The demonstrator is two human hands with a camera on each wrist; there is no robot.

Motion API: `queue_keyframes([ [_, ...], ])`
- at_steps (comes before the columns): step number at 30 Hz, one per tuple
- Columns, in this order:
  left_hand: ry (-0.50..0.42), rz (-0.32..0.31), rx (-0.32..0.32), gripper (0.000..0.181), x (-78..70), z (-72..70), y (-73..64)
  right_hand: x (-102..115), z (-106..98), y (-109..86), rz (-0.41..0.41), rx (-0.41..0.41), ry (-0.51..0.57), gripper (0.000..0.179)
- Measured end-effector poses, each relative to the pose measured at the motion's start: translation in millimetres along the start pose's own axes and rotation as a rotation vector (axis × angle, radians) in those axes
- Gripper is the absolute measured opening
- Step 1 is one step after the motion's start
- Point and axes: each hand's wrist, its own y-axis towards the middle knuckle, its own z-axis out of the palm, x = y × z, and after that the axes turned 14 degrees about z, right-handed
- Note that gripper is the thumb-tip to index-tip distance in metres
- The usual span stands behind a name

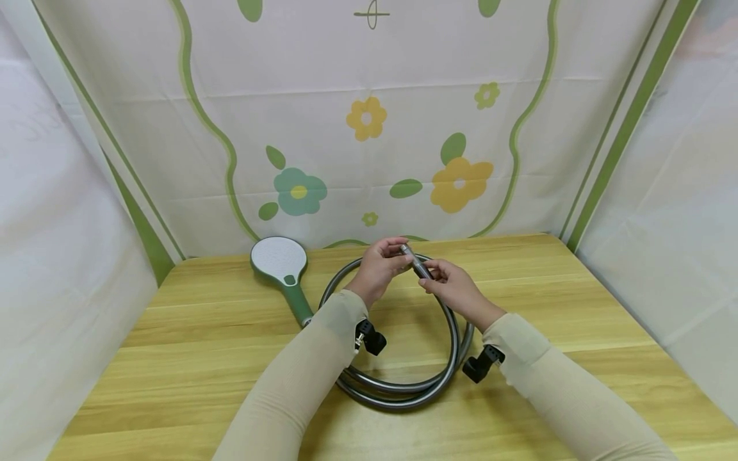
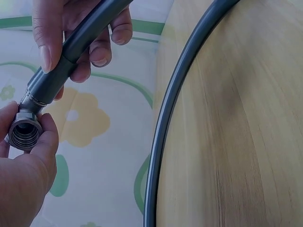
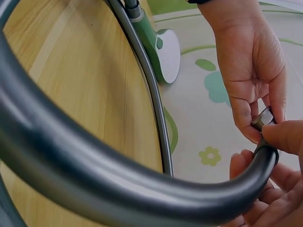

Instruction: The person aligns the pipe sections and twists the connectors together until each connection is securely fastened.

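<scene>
A grey shower hose [image 1: 398, 405] lies in loops on the table, with one end raised above the far side of the coil. My left hand [image 1: 377, 267] pinches the metal nut [image 2: 27, 117] at that end between thumb and fingers; threads show inside its opening in the left wrist view. Just behind the nut, my right hand [image 1: 457, 289] holds the hose's dark end sleeve [image 2: 47, 82] with thumb and fingers. To the left of the coil lies a green shower head [image 1: 296, 302] with a white spray face [image 1: 279, 259] turned up. My left forearm partly hides the hose near its handle.
The wooden table [image 1: 553, 294] is bounded by a white cloth [image 1: 415, 128] with flowers at the back and by pale cloth sides. Black wrist cameras [image 1: 375, 340] hang under both sleeves, close above the hose loops.
</scene>
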Motion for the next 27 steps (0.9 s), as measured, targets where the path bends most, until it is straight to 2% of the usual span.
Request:
queue_keyframes([
  [6, -0.001, 0.001, -0.008, 0.037, 0.2, 0.1, 0.1, 1.3, -0.1, -1.4, -0.013, 0.004, 0.027, 0.043],
  [20, -0.006, 0.014, -0.008, 0.037, 1.3, -0.7, -0.3, -1.3, 2.4, 1.5, -0.016, -0.059, -0.018, 0.036],
  [27, -0.002, 0.017, -0.011, 0.038, 1.4, -1.6, -1.0, -0.2, 3.8, 1.3, -0.003, -0.05, -0.014, 0.037],
])
